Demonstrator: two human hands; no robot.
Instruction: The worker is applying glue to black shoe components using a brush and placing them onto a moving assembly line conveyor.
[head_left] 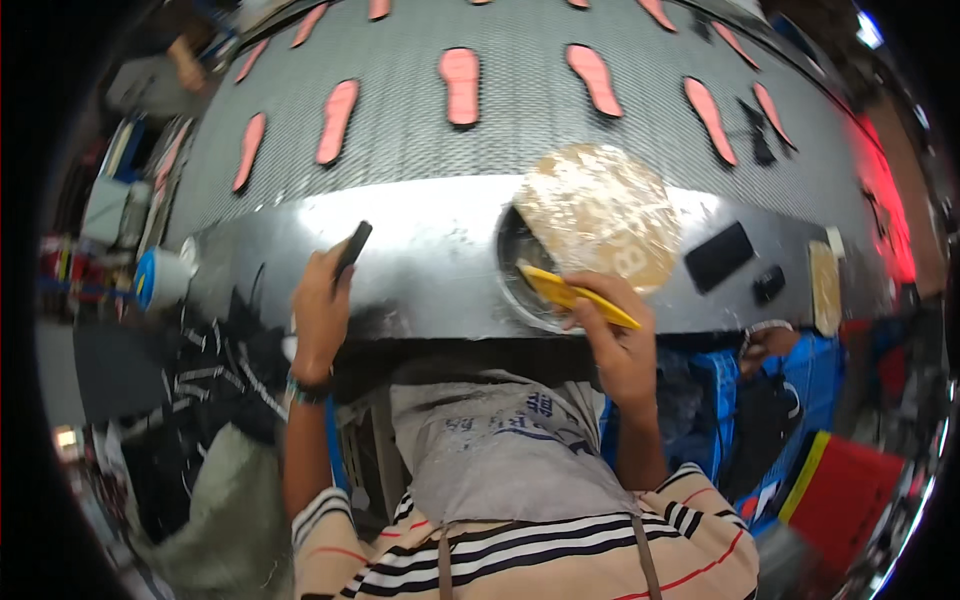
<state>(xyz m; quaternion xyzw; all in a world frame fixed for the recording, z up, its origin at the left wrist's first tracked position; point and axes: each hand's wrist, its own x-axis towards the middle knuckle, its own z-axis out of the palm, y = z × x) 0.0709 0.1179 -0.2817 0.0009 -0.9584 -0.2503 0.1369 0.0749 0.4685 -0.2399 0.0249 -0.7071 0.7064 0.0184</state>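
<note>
My left hand (322, 300) is closed around a dark, narrow piece (353, 247), seen nearly edge-on; its kind cannot be made out. It is raised over the front left of the metal ledge. In my right hand (618, 325) is a yellow brush (560, 290), its tip over the uncovered left part of a round metal bowl (508, 262). A round tan cover (600, 215) wrapped in clear film lies across most of the bowl and hides much of its inside.
Beyond the metal ledge (400, 225), pink insoles with dark edges (461, 88) lie in rows on a grey mesh conveyor belt (400, 140). Right of the bowl are a black phone (719, 257) and a small black object (768, 284). Dark pieces with white lines (210, 370) are piled at left.
</note>
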